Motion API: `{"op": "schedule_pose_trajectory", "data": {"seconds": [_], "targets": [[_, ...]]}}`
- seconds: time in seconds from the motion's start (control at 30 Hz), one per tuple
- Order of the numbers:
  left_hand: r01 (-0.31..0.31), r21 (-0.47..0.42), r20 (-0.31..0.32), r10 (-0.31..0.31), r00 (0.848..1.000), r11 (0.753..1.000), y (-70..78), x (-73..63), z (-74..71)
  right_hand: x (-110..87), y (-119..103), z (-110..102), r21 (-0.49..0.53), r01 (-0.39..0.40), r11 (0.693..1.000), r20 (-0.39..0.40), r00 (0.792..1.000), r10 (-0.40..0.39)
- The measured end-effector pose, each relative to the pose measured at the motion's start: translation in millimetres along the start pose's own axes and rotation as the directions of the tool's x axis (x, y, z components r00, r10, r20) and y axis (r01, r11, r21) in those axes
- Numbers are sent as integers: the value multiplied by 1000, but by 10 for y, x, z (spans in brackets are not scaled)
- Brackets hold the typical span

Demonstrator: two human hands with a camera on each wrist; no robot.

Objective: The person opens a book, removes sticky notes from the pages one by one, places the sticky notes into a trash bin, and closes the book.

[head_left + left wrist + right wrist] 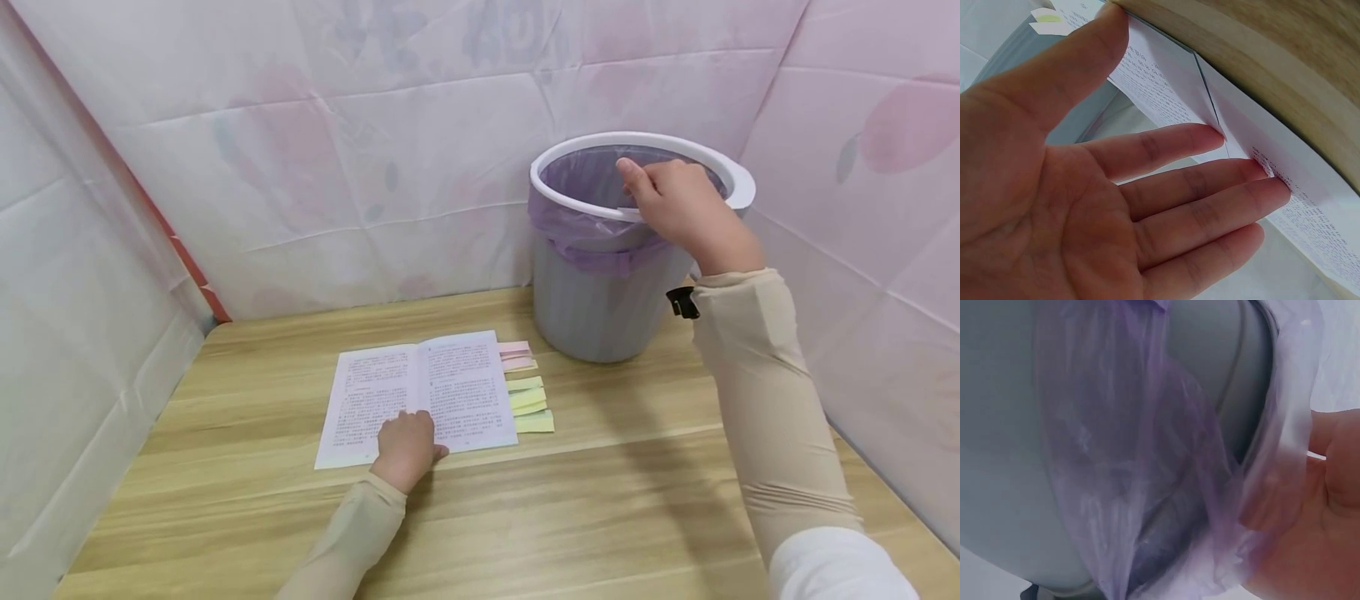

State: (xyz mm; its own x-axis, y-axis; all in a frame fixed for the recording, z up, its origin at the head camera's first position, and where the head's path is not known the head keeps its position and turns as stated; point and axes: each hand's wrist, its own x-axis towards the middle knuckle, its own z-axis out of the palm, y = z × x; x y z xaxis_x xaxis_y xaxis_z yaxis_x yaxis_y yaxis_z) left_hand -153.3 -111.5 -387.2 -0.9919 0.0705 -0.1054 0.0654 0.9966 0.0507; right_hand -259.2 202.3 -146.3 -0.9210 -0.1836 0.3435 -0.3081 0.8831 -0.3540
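Note:
An open book of printed pages lies on the wooden table. My left hand rests at its lower middle, by the fold. In the left wrist view the fingers are spread and fairly straight, their tips touching the page, with the thumb at the book's edge. My right hand is over the near right rim of a grey trash bin, thumb up and fingers bent down out of sight. The purple bag lining the bin partly veils that hand in the right wrist view; whether it holds anything is hidden.
Pink sticky tabs and yellow-green sticky tabs stick out from the book's right edge, towards the bin. The bin has a raised white rim ring. Patterned pale cloth hangs behind and on both sides of the table.

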Motion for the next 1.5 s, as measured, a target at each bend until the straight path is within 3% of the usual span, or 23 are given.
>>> {"op": "schedule_pose_trajectory", "data": {"seconds": [0.1,0.2,0.3,0.4,0.43,0.47,0.5,0.6,0.67,0.73,0.87,0.97,1.07,1.27,1.5], "targets": [[-3,3,4,3,1000,1000,4,-4,1,-66,-38,-16,-20,31,999,-37,999,-32],[-5,2,16,4,1000,1000,1,-6,6,-265,-178,-10,5,128,992,-136,983,-126],[-5,2,18,5,1000,1000,-9,-2,17,-530,-391,62,65,325,944,-260,918,-298],[-5,1,16,5,1000,1000,-18,8,24,-730,-540,258,137,523,841,-332,824,-459],[-5,0,16,5,1000,1000,-20,10,24,-779,-566,344,170,554,815,-326,812,-484],[-4,-1,17,4,1000,1000,-21,13,24,-815,-570,448,207,564,800,-305,814,-495],[-4,-2,19,4,1000,1000,-22,16,23,-842,-562,563,253,552,795,-271,829,-489],[-2,-4,28,3,1000,1000,-17,12,15,-898,-483,949,392,389,834,-63,915,-397],[-4,-3,30,4,1000,1000,-15,5,9,-918,-400,1216,451,243,859,107,941,-323],[-5,-5,31,5,999,1000,-14,-3,5,-937,-314,1472,493,110,863,262,927,-268],[-11,-8,27,11,1000,1000,-15,-18,-6,-988,-208,1864,535,-130,835,481,859,-175],[-14,-9,21,14,1000,1000,-15,-20,-9,-1028,-207,2028,516,-293,805,588,805,-84],[-14,-10,18,14,1000,1000,-14,-18,-8,-1054,-224,2111,497,-374,783,631,775,-30],[-13,-21,27,13,1000,1000,-11,-9,1,-1076,-198,2233,527,-394,753,607,795,-9],[-21,-13,13,21,1000,1000,-19,-17,-12,-1120,-175,2220,594,-437,675,576,817,22]]}}
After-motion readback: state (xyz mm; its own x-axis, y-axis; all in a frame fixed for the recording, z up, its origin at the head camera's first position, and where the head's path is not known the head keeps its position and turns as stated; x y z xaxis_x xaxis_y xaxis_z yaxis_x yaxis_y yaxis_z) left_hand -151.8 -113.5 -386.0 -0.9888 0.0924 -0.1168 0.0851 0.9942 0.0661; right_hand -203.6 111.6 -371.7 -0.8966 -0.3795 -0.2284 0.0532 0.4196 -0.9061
